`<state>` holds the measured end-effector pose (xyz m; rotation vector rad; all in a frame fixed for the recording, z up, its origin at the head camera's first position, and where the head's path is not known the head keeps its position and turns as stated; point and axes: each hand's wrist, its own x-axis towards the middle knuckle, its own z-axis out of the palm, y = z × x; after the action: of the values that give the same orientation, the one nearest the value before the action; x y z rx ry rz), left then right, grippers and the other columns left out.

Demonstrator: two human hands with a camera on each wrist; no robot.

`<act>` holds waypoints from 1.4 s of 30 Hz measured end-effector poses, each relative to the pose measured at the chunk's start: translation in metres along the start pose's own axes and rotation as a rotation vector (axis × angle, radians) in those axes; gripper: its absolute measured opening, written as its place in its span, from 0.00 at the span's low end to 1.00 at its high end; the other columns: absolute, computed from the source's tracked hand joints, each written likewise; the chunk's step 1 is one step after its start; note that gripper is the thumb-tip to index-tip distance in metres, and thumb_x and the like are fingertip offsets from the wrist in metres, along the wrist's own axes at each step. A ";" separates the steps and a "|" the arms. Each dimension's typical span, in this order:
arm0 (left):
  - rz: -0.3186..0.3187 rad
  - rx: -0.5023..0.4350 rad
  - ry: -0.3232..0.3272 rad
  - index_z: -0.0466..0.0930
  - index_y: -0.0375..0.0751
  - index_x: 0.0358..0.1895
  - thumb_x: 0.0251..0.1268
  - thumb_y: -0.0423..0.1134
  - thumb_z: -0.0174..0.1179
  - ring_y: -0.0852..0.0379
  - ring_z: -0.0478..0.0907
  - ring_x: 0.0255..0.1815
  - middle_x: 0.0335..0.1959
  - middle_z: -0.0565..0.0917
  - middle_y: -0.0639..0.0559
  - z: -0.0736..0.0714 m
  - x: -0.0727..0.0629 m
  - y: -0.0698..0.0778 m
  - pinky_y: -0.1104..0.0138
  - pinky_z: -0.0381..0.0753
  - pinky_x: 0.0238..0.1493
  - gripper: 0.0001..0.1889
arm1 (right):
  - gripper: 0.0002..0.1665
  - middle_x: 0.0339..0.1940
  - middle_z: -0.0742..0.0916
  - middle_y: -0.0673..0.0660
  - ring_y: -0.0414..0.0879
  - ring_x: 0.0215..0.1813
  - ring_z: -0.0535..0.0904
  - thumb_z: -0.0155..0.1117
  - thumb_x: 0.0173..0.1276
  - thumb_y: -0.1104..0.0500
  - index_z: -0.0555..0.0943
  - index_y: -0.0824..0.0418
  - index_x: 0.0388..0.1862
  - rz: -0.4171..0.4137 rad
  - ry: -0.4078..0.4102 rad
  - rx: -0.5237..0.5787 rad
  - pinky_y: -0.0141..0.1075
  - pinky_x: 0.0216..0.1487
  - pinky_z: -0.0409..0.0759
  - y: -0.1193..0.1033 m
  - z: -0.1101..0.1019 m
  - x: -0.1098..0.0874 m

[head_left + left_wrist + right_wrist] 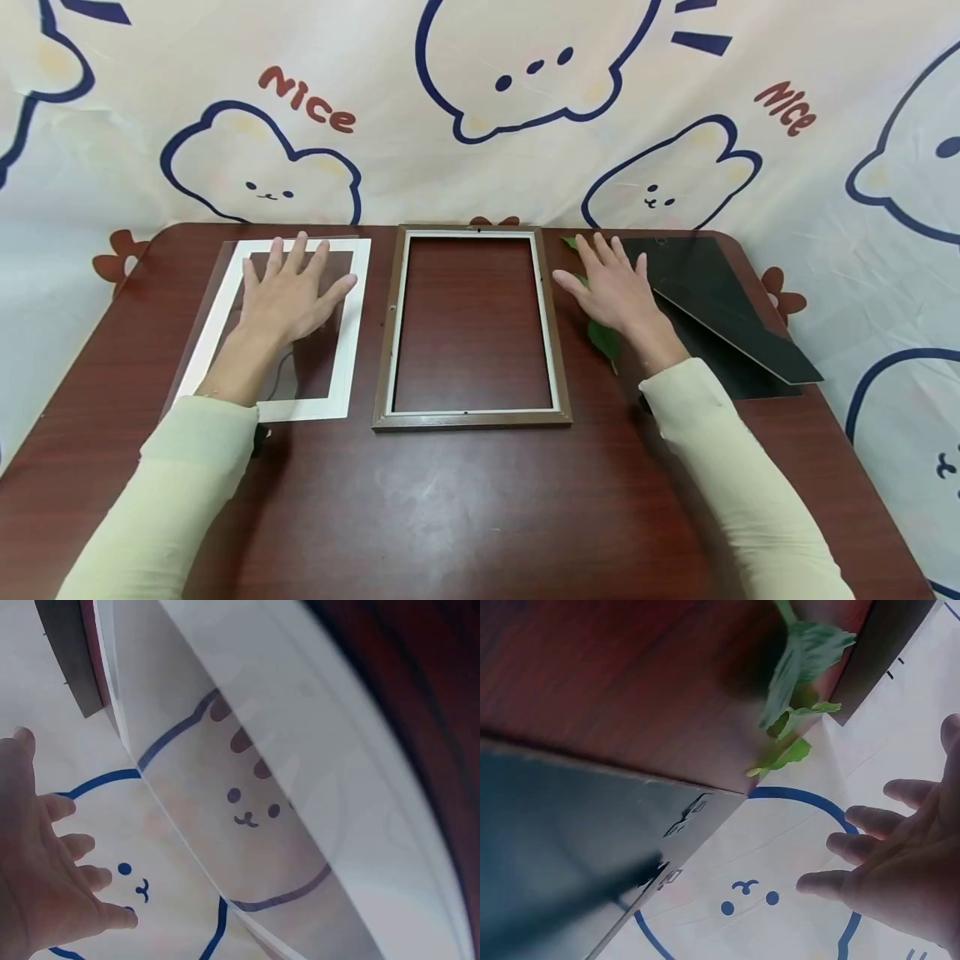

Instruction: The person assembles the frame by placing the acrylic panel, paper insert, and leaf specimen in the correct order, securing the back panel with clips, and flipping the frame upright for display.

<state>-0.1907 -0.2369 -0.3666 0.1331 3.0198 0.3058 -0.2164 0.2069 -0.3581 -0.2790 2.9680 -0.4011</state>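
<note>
My left hand (288,300) is spread palm down over a white rectangular mat (358,308). A clear sheet (187,787) lies with the mat and shows reflections in the left wrist view. Fingers in that view look straight and apart from the sheet. At the middle lies a brown picture frame (558,367) with a pale inner edge and the tabletop visible through it. On the right, my right hand (615,287) is also spread, above a sprig of green leaves (810,660) and left of a black backing board (690,258). Neither hand holds anything.
A stand flap (738,329) rises at an angle from the backing board, its corner reaching past the table's right edge. Beneath everything is a glossy reddish-brown table (465,517). Behind it hangs a cream cloth (480,183) with cartoon drawings.
</note>
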 end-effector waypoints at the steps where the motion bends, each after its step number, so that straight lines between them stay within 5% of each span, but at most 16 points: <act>1: -0.002 -0.002 -0.007 0.44 0.40 0.83 0.71 0.76 0.27 0.31 0.25 0.79 0.82 0.36 0.34 0.000 0.000 -0.002 0.27 0.24 0.69 0.50 | 0.51 0.84 0.50 0.65 0.63 0.82 0.36 0.39 0.76 0.26 0.47 0.56 0.85 -0.003 0.001 0.000 0.70 0.74 0.30 -0.001 0.000 0.001; 19: -0.099 -0.116 -0.018 0.39 0.34 0.81 0.70 0.77 0.37 0.25 0.29 0.78 0.79 0.38 0.26 -0.008 -0.002 -0.037 0.27 0.27 0.69 0.55 | 0.48 0.83 0.55 0.65 0.60 0.83 0.44 0.47 0.79 0.33 0.49 0.59 0.84 -0.091 0.030 0.107 0.59 0.79 0.47 -0.013 0.004 0.017; 31: -0.133 -0.227 0.014 0.36 0.30 0.80 0.66 0.75 0.50 0.24 0.38 0.78 0.78 0.44 0.23 -0.018 0.001 -0.056 0.24 0.46 0.66 0.60 | 0.46 0.81 0.62 0.63 0.58 0.80 0.55 0.54 0.78 0.37 0.56 0.62 0.82 -0.128 0.027 0.247 0.55 0.78 0.56 -0.016 0.006 0.027; 37: -0.207 -0.338 0.025 0.34 0.35 0.82 0.59 0.77 0.56 0.22 0.45 0.76 0.78 0.45 0.24 -0.014 0.002 -0.067 0.23 0.49 0.64 0.64 | 0.34 0.70 0.76 0.62 0.58 0.70 0.70 0.63 0.76 0.47 0.70 0.62 0.73 -0.078 0.025 0.382 0.54 0.69 0.70 -0.019 0.004 0.030; 42: -0.275 -0.426 0.063 0.37 0.37 0.82 0.57 0.74 0.62 0.21 0.58 0.70 0.74 0.55 0.21 -0.006 -0.002 -0.079 0.27 0.61 0.64 0.65 | 0.31 0.63 0.80 0.62 0.57 0.64 0.75 0.66 0.74 0.51 0.73 0.62 0.70 -0.032 -0.019 0.474 0.54 0.63 0.75 -0.019 0.006 0.032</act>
<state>-0.1950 -0.3151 -0.3762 -0.3271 2.8979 0.9198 -0.2436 0.1808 -0.3617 -0.2700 2.7401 -1.0702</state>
